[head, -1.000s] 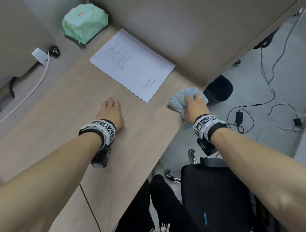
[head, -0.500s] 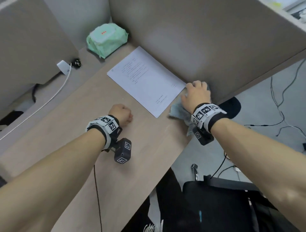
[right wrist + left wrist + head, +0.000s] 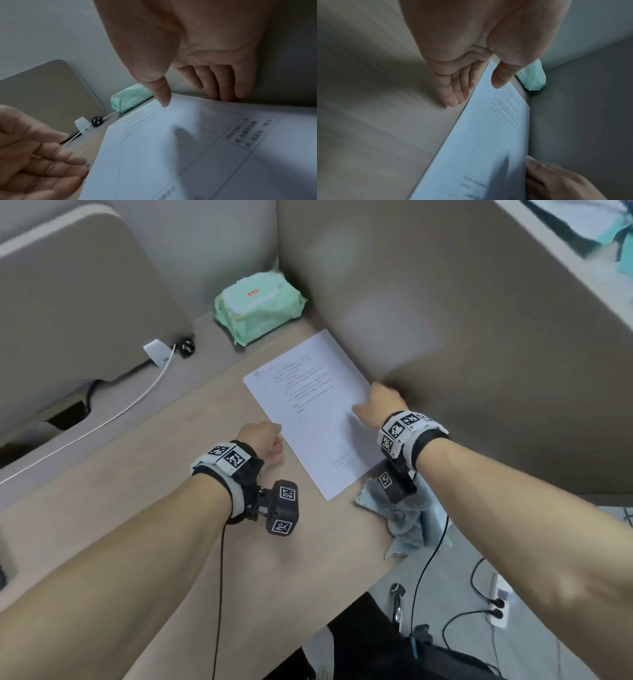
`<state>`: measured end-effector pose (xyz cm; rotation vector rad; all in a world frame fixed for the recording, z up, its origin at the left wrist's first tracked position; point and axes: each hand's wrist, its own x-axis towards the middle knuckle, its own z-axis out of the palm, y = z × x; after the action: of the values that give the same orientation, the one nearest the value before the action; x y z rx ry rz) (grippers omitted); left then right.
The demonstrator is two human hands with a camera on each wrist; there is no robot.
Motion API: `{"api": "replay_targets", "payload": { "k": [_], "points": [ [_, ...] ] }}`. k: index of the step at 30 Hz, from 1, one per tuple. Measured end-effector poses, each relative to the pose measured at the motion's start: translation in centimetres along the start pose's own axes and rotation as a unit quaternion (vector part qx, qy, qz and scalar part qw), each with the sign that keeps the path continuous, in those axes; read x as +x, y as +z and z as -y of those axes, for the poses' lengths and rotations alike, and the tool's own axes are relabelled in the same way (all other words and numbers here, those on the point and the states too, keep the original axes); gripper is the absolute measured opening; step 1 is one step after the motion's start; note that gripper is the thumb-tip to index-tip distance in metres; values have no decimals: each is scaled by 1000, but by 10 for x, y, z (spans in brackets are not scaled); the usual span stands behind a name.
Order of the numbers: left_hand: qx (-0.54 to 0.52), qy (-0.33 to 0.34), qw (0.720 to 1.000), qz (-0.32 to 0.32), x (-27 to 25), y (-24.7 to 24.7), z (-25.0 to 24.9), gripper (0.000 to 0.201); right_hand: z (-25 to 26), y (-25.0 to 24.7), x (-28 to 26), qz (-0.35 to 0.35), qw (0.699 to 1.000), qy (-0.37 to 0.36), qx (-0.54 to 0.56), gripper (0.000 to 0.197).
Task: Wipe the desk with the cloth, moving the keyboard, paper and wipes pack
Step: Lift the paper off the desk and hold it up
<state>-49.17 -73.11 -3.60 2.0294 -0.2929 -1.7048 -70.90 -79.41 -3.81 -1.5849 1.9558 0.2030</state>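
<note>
1. Starting nearest to the person, the grey-blue cloth [image 3: 402, 517] lies released on the wooden desk [image 3: 137, 508], just beside the near corner of the printed paper sheet [image 3: 315, 419] and partly hanging over the desk edge.
2. At the near-left edge of the sheet is the left hand [image 3: 262, 441]; its fingers are relaxed and apart, holding nothing yet.
3. At the opposite edge of the sheet, against the partition panel [image 3: 479, 354], the right hand [image 3: 380, 405] is spread, its fingertips [image 3: 226, 94] at the paper edge and the thumb above the sheet.
4. I judge the step is lifting the paper. It is thin, so both hands should slide under opposite edges and raise it flat, without creasing.
5. Beyond the far end of the sheet, the green wipes pack [image 3: 258, 306] stays in the corner.
6. No keyboard is visible.
</note>
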Motion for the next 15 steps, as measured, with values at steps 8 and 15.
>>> {"api": "replay_targets", "payload": {
  "k": [8, 15],
  "points": [
    [-67, -28, 997, 8, 1, 13, -8, 7, 4, 18, 7, 1, 998, 13, -55, 40],
    [-44, 18, 999, 3, -1, 12, -7, 43, 5, 12, 7, 48, 998, 7, -42, 31]
  ]
}}
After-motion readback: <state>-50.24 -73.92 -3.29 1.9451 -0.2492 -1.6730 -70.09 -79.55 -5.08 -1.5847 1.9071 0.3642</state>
